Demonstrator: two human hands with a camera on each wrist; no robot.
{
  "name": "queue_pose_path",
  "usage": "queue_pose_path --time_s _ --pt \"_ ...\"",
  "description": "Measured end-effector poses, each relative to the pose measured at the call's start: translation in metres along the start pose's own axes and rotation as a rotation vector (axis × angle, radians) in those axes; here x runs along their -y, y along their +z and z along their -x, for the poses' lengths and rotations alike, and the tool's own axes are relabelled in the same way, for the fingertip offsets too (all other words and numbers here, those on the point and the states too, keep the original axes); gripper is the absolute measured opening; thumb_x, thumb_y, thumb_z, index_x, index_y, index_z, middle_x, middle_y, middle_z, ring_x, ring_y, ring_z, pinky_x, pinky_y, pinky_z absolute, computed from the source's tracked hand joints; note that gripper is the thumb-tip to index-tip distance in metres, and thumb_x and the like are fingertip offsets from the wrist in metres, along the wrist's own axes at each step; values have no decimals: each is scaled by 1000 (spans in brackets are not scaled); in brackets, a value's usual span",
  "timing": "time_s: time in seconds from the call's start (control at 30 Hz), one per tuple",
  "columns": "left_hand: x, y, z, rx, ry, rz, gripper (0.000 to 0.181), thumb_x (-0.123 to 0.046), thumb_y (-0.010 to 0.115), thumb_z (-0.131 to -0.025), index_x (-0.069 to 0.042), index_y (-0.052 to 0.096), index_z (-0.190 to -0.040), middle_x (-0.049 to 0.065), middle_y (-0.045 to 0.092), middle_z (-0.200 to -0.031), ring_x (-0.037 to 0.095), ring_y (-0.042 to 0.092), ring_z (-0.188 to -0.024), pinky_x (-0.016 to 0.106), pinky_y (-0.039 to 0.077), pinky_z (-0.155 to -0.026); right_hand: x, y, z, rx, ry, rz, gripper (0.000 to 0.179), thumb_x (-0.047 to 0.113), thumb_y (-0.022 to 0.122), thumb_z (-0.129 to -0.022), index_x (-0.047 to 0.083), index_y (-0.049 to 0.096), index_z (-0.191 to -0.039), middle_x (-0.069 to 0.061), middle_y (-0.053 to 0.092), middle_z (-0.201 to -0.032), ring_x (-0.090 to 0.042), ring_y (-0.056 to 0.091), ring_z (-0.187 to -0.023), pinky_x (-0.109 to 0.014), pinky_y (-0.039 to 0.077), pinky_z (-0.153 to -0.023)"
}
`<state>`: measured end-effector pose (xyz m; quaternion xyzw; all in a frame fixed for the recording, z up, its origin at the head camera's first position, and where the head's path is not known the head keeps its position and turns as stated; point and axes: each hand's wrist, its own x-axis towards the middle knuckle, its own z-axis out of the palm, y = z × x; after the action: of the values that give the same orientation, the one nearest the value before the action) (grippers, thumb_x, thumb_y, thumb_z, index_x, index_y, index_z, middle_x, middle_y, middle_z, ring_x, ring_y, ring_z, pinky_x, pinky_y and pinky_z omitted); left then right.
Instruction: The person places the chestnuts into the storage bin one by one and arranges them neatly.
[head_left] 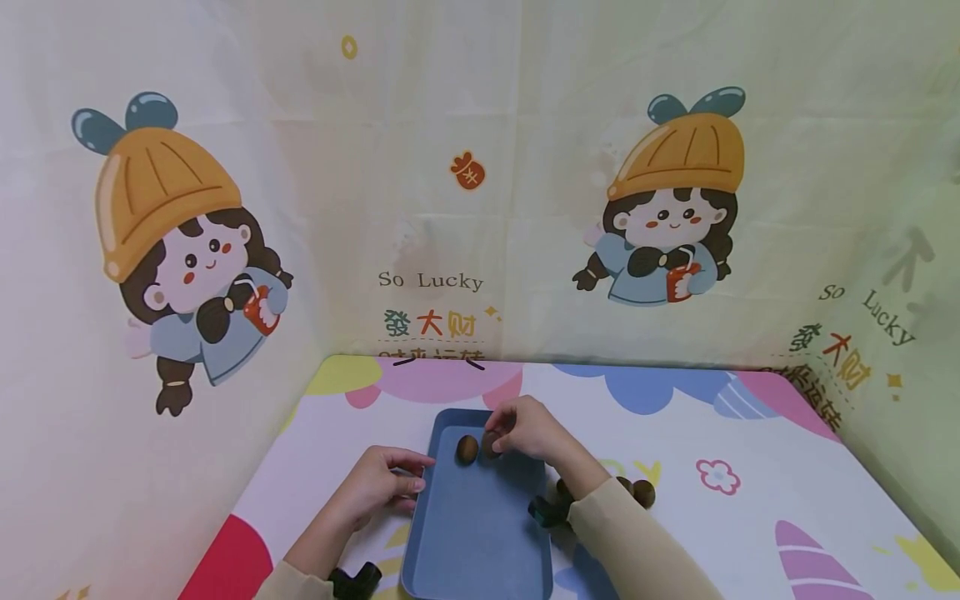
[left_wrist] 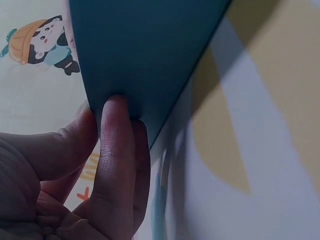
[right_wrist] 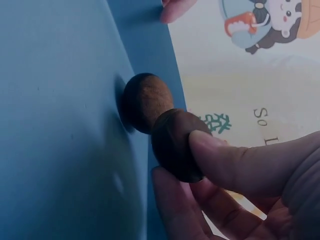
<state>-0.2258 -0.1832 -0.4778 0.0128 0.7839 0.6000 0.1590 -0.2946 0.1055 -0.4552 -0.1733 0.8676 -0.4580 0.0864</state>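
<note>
The tray (head_left: 480, 533) sits on the surface (head_left: 675, 442), with one ball (head_left: 467, 450) in its far end and another ball (head_left: 491, 446) toward its far-right corner. More balls (head_left: 643, 494), apparently part-hidden, lie right of the tray.

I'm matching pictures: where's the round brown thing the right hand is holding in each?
Head: round brown thing, lower middle, in the right hand.
Left wrist: not in it.
Right wrist: round brown thing, pinched, just below and right of centre.
Shared landmark: blue tray, in all three.
</note>
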Motion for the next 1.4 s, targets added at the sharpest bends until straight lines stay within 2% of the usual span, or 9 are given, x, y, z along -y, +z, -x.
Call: queue_pose_path --time_s 0.43,0.7,1.07,1.4 --pt "0 1 -1 -1 1 2 36 5 80 -91 2 77 -127 16 73 -109 15 71 -76 36 68 -65 2 4 -3 21 29 88 21 -5 89 -79 9 81 -93 -1 76 -86 -14 66 -79 -28 60 -70" --pt "2 0 -2 2 -2 5 37 5 80 -91 1 78 -127 15 74 -108 15 71 -75 36 67 -65 2 9 -4 11 15 174 22 -7 90 -76 9 82 -90 -1 76 -85 -12 63 -81 -30 58 -74" --pt "1 1 -2 0 0 5 37 4 81 -91 1 78 -127 15 75 -109 15 71 -76 37 67 -65 1 11 -4 22 28 114 25 -10 86 -78 8 83 -95 -2 79 -90 -12 70 -82 -28 61 -71" --pt "4 0 -3 -1 1 6 37 4 81 -91 2 77 -128 14 76 -112 15 71 -75 37 67 -64 8 4 1 23 87 93 26 -7 80 -85 5 82 -107 -6 80 -106 -18 74 -93 -35 66 -78"
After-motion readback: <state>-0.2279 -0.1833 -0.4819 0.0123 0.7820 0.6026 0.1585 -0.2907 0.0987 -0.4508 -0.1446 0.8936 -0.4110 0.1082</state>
